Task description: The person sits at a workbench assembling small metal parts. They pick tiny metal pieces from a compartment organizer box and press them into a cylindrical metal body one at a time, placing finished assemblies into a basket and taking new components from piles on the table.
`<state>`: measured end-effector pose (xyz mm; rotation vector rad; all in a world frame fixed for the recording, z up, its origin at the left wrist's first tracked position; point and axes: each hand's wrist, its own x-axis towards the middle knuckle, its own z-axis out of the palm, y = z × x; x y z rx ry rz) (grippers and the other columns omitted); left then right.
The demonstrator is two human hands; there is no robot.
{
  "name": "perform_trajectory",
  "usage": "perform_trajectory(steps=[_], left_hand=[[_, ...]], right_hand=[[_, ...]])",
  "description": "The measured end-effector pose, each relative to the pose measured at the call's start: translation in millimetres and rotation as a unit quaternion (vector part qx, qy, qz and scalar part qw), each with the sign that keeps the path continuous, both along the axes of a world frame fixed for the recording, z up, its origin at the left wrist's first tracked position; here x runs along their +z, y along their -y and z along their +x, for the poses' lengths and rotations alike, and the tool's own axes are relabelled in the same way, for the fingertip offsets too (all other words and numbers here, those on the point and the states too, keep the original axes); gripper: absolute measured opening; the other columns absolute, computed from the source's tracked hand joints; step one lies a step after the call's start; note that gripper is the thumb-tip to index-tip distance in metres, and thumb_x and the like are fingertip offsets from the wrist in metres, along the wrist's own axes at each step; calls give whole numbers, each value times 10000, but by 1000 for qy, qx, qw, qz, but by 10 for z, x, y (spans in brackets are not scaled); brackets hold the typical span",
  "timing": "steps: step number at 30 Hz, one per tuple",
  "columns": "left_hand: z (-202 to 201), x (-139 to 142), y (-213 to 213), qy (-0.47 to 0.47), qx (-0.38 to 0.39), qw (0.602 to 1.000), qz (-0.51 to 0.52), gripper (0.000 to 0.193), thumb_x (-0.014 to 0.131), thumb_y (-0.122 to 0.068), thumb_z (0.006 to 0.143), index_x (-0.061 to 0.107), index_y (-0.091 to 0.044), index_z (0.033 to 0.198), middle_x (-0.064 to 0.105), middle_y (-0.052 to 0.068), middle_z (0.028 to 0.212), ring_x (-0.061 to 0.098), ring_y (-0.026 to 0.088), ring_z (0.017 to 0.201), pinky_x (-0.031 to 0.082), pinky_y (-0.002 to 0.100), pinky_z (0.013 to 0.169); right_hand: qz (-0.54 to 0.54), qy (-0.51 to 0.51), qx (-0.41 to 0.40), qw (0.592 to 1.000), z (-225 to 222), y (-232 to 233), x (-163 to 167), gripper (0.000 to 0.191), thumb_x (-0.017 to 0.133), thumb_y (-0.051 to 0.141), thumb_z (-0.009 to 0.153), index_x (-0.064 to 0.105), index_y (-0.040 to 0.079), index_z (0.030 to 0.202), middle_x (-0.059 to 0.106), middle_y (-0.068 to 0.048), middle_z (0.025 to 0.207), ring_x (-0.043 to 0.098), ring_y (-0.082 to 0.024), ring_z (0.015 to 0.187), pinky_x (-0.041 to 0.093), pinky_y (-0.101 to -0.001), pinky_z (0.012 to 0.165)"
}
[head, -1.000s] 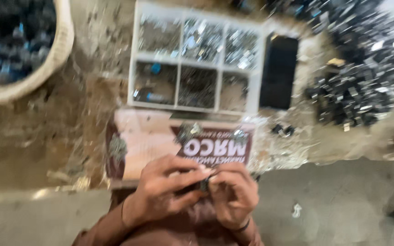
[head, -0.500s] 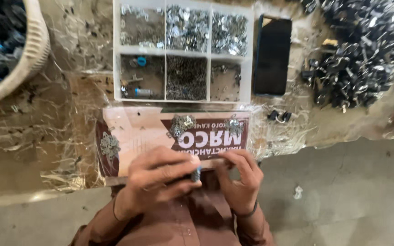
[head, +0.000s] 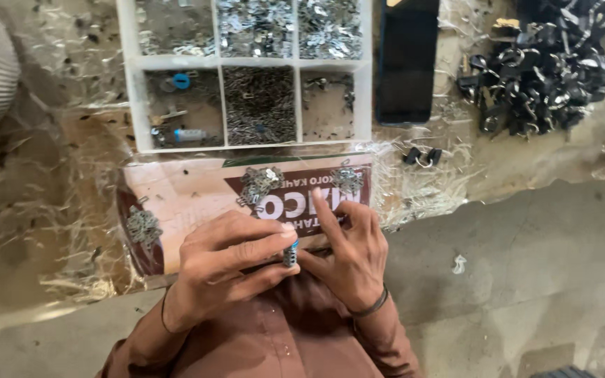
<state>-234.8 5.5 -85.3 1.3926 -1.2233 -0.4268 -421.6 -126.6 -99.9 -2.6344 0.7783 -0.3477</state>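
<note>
1. Both hands are up close over the lap: the left hand (head: 229, 262) curls its fingers around a small metal piece with a blue tip (head: 290, 253), pinching it at thumb and forefinger, just at the near edge of the printed cardboard sheet (head: 176, 199).
2. The right hand (head: 348, 255) is loosely bent, fingertips touching the same little piece from the other side; whether it grips anything of its own, I cannot tell.
3. That piece looks tiny, light, rigid and smooth, so likely to slip; a fingertip pinch across its body suits it best.
4. Count: one piece in hand, three small clusters of metal clips on the cardboard, the middle one here (head: 259, 183).
5. One white compartment tray (head: 131, 105) shows six compartments of small hardware.
6. One dark phone (head: 406, 63) lies beside it, one heap of black clips (head: 547, 63) further right, two loose ones (head: 421, 156) nearby.
</note>
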Motion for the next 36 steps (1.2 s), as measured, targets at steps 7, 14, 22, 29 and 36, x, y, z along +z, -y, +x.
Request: perform_trajectory(steps=[7,14,22,29,36], left_hand=[[-21,-25,19,-14,-7,1000,-3,427,907,-143,777,743,-69,1163,733,82,1120,724,226,897,578,334,767],[-40,-49,44,7,-20,1000,-7,404,890,-143,816,739,-78,1185,731,74,1137,719,235,917,574,338,791],[-33,-29,1,-4,-16,1000,-7,418,904,-138,817,739,-79,1197,736,68,1143,715,215,902,560,330,778],[-22,-60,-42,-3,12,1000,11,405,913,-147,791,750,-75,1155,735,75,1123,703,218,879,564,325,766],[-52,-65,7,-4,-3,1000,-12,393,892,-140,815,741,-70,1172,738,78,1115,724,209,888,564,316,749]], right_hand=[[-26,183,173,967,-290,123,-234,359,838,49,733,771,83,1084,665,-31,987,625,-220,838,510,-367,734],[1,214,31,976,-36,-6,-323,290,812,-17,695,754,91,957,650,-50,918,635,-236,754,508,-349,673],[166,255,-112,946,-30,3,-171,235,815,-44,835,738,59,1032,667,-64,962,620,-176,705,505,-279,637],[6,161,120,980,-95,8,-109,395,879,94,689,759,70,1065,664,-81,1006,628,-264,890,503,-394,782],[179,306,120,927,-178,-112,-319,159,783,-22,864,704,27,994,691,-97,1004,685,-224,837,572,-326,751]])
